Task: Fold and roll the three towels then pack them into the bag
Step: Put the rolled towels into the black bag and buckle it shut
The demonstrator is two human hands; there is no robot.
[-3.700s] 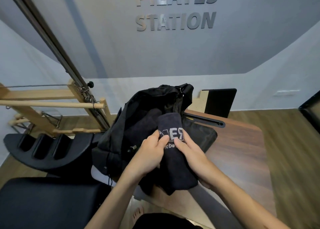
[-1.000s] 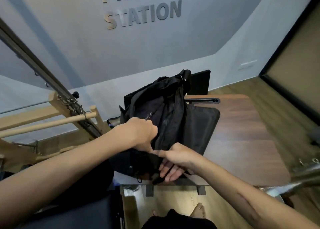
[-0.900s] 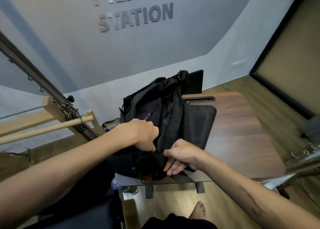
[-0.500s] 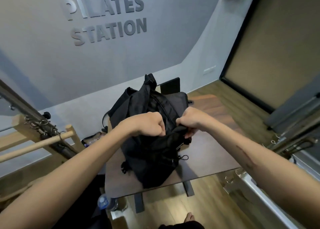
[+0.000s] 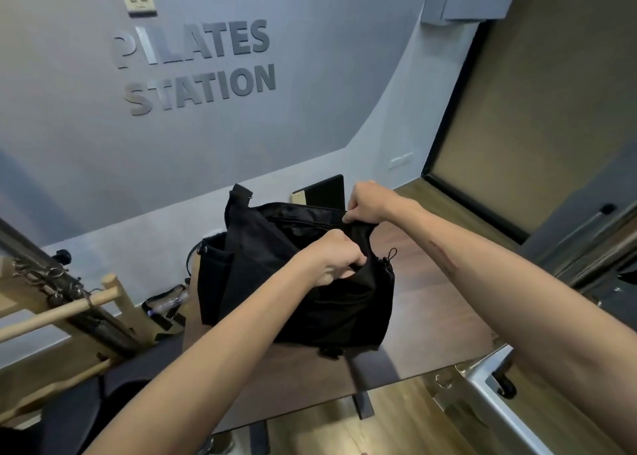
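A black fabric bag (image 5: 310, 303) stands on a brown wooden table (image 5: 434, 316). My left hand (image 5: 336, 260) grips the bag's fabric near its top on the side closest to me. Farther back, my right hand (image 5: 367, 201) pinches the top edge of the bag at its right end. No towel is visible; the inside of the bag is hidden by the dark fabric. A strap (image 5: 238, 196) sticks up at the bag's back left corner.
Wooden pilates apparatus with a dowel (image 5: 58, 313) and metal bars stands at the left. A clear pouch with black straps (image 5: 165, 304) lies beside the table. A metal frame (image 5: 489, 396) runs along the lower right. A black board (image 5: 325, 191) leans against the wall behind the bag.
The towel seen earlier has gone into the bag. My right hand has moved from beside the left hand to the far right top edge. The view swung to the right.
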